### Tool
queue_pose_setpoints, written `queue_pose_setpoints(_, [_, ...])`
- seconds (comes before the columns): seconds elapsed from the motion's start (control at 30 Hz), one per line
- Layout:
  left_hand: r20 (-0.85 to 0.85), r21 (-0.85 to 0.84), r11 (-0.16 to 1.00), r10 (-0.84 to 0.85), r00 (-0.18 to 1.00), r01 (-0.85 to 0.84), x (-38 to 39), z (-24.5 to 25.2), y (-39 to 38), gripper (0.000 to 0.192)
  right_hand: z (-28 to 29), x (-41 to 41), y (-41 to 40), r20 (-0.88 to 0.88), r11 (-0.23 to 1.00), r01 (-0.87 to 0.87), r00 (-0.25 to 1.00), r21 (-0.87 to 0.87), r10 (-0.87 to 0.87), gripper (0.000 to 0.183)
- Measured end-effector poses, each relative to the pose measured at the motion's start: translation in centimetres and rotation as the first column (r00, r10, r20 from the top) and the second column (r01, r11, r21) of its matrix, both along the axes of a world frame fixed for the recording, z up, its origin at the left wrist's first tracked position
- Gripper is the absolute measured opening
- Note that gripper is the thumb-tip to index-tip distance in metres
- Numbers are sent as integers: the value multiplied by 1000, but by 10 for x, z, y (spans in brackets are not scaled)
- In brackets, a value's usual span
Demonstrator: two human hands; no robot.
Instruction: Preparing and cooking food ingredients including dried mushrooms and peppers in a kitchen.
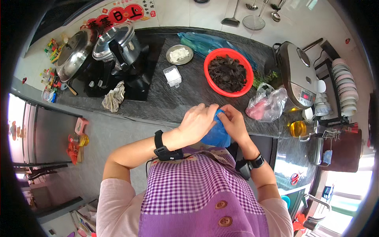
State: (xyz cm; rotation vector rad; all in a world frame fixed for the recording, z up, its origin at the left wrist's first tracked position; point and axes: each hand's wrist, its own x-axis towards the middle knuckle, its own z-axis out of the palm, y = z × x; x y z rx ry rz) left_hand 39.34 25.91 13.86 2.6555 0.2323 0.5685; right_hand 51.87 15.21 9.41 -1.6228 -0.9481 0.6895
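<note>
Both hands meet at the counter's front edge, gripping the top of a blue plastic bag (217, 134). My left hand (197, 123) pinches the bag's upper edge from the left, and my right hand (234, 121) holds it from the right. The bag hangs down between them in front of the apron; what it holds, if anything, cannot be told. Just beyond the hands, a red plastic basket (208, 80) is filled with dark, leafy-looking pieces (227, 73), perhaps wood ear fungus. A clear plastic bag with something pink (263, 105) lies to the right of my right hand.
A clear box of white powder (172, 76) and a metal plate of white powder (178, 54) stand left of the basket. Farther left are a pressure cooker (118, 44) and a striped cloth (114, 97). A rice cooker (297, 74) and an oil jug (302, 129) stand right.
</note>
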Motion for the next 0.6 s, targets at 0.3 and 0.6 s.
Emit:
queue_pose_setpoints(0.3, [-97, -201, 979, -31, 995, 11, 3, -16, 12, 12, 9, 5, -14, -318, 969, -246, 917, 24, 241, 40])
queue_pose_setpoints(0.6, [-199, -973, -56, -280, 939, -223, 14, -20, 20, 29, 30, 1, -11, 621, 973, -148, 784, 174, 8, 38])
